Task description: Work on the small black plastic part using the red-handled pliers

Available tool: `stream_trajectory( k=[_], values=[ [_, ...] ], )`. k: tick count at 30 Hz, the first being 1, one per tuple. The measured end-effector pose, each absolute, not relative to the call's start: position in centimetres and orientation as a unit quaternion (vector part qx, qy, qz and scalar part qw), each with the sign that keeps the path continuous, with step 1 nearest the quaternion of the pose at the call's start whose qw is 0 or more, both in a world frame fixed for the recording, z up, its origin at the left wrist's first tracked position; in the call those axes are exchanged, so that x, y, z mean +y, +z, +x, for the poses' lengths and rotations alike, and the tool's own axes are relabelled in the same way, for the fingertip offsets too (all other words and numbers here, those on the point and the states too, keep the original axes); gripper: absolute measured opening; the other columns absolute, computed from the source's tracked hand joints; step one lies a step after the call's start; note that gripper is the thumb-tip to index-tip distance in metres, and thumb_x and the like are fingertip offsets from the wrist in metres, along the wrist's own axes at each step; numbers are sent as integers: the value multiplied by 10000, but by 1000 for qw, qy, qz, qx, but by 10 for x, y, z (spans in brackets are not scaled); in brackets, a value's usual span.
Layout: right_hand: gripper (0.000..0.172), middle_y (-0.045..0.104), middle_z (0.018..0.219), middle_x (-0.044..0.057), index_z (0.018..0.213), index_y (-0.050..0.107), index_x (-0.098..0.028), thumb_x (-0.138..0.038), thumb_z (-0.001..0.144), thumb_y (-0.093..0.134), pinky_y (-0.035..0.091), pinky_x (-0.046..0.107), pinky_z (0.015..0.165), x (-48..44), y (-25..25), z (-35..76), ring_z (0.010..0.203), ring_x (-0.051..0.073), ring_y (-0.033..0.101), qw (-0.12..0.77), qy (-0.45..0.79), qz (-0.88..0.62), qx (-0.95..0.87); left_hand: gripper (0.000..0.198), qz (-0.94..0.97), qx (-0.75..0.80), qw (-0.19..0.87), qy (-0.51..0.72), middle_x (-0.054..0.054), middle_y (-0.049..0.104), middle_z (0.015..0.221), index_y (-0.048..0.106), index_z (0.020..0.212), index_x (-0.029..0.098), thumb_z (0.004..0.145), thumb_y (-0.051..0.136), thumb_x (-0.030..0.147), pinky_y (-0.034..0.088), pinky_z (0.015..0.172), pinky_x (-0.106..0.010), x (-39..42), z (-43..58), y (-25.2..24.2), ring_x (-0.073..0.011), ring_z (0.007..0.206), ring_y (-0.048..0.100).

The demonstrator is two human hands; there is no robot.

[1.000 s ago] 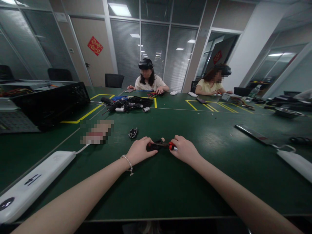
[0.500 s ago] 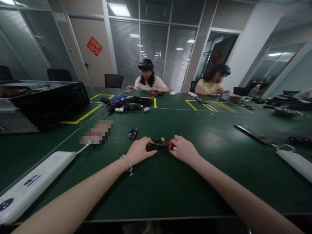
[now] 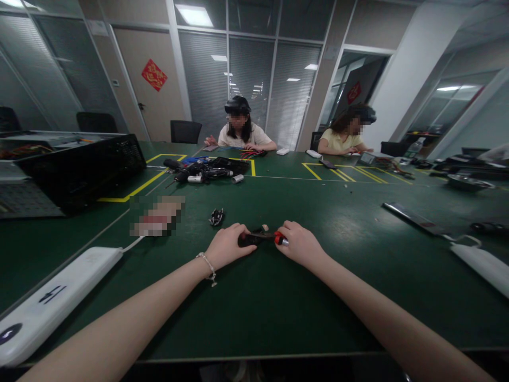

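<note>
My left hand (image 3: 227, 244) is closed around a small dark piece (image 3: 247, 241) just above the table, its thumb along the near side. Opposite it, my right hand (image 3: 301, 244) is closed on a red-handled tool (image 3: 279, 237) with a silver part by the fingers. A thin dark length of the tool reaches left to the dark piece and seems to touch it; its exact kind is not clear. Just behind lies a small pale scrap (image 3: 265, 227). To the left of my left hand sits a black-and-silver part (image 3: 216, 217).
A black computer case (image 3: 87, 172) stands at the left. White power banks (image 3: 59, 302) lie at both sides, cabled to a blurred phone (image 3: 159, 216) and a dark phone (image 3: 413, 218). Ahead is a pile of black tools (image 3: 202, 171). Two people (image 3: 246, 132) sit across the table (image 3: 278, 313).
Both of my hands and what they hold stay almost still. Across the table, one person's hand has lifted slightly.
</note>
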State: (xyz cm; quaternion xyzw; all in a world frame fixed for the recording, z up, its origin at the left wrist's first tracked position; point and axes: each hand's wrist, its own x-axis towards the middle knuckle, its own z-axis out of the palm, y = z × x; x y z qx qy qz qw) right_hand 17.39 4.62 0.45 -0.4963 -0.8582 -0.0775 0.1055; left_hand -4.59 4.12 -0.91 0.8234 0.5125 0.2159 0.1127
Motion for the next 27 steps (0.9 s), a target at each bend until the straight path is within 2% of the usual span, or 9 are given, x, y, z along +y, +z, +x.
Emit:
stream_trajectory(
  k=[12,27],
  values=[
    [218,548,852,61,877,594,-160,-304,737,507,433,248,664,44,7,174,779,161,502,103,-88,-493,-859,285,826,510,102,218,5,547,812,528,825,206,709,559,465,389,582,-256,41,-46,-9,-163,699,540],
    [232,514,974,76,906,592,-167,-314,748,508,444,259,693,44,6,173,824,162,517,101,-67,-501,-857,302,823,517,120,205,-9,551,834,537,826,197,709,552,475,401,593,-265,40,-45,-5,-168,712,545]
  ],
)
